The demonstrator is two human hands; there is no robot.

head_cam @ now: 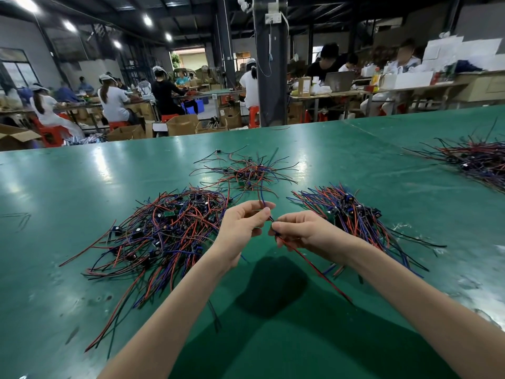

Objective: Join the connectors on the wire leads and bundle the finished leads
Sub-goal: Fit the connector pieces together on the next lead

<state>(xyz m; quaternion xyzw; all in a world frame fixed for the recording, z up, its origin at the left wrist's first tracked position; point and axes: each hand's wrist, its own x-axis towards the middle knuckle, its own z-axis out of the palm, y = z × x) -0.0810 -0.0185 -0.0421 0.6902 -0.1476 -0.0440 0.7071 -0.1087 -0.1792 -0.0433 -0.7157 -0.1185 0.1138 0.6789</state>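
Both hands meet low over the green table (82, 187), just past the middle of the view, with their fingertips almost touching. The left hand (240, 228) has its fingers curled and pinches a blue lead (261, 198) between thumb and forefinger; the lead rises from the fingertips toward twelve o'clock. The right hand (303, 231) is also curled tight, pinching a red lead (314, 266) that trails from under the palm toward five o'clock, running down to the table beside the right forearm. The spot where the two leads meet between the fingertips is too small to tell whether the connectors are joined. At nine o'clock from the hands lies a large heap (164, 231) of tangled red, blue and black leads with small dark parts among them, its edge just beside the left wrist. At twelve o'clock, farther off, is a small heap (246, 173), loose and spread out. At two o'clock, close to the right hand, sits a right heap (355, 214) whose leads fan toward four o'clock. Well apart, at the table's right edge, is a far heap (475, 160). Beyond the table, people (114, 102) sit at benches.
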